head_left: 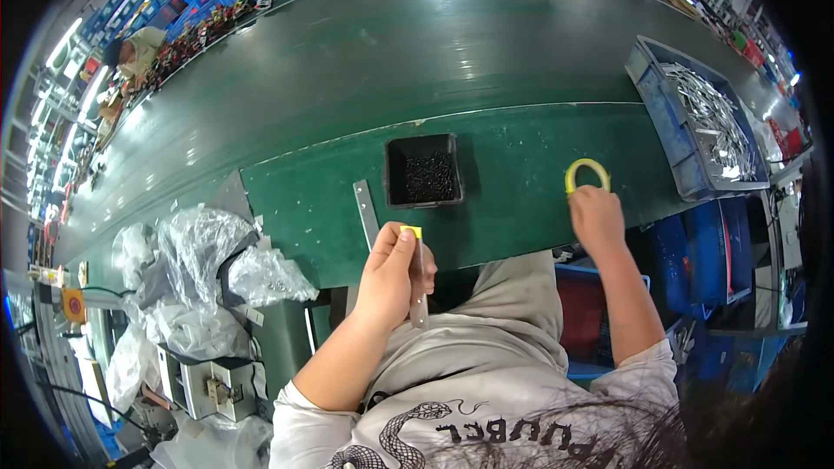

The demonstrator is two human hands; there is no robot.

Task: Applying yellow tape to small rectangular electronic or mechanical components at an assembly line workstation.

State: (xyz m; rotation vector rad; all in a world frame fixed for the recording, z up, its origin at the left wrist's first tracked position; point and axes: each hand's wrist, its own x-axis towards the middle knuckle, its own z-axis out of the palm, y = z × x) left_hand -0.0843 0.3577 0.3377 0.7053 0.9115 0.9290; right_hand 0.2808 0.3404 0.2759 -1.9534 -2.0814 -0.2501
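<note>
My left hand [388, 276] is closed around a flat metal strip [420, 311], which hangs down over my lap with a few small holes or dots along it. A piece of yellow tape [412, 231] sits at the strip's upper end, by my thumb. Part of the fingers behind the strip is hidden. Off to the right, my right hand [597, 221] grips a roll of yellow tape [587, 162], whose ring stands up above the fingers. Another flat metal strip [365, 208] lies on the green table, just beyond my left hand.
A black square bin [390, 175] of small dark parts stands ahead of my left hand. At the right is a grey-blue crate [686, 152] holding many metal strips. Clear plastic bags [195, 252] pile up at the left. Beyond the table runs a wide green belt [382, 52].
</note>
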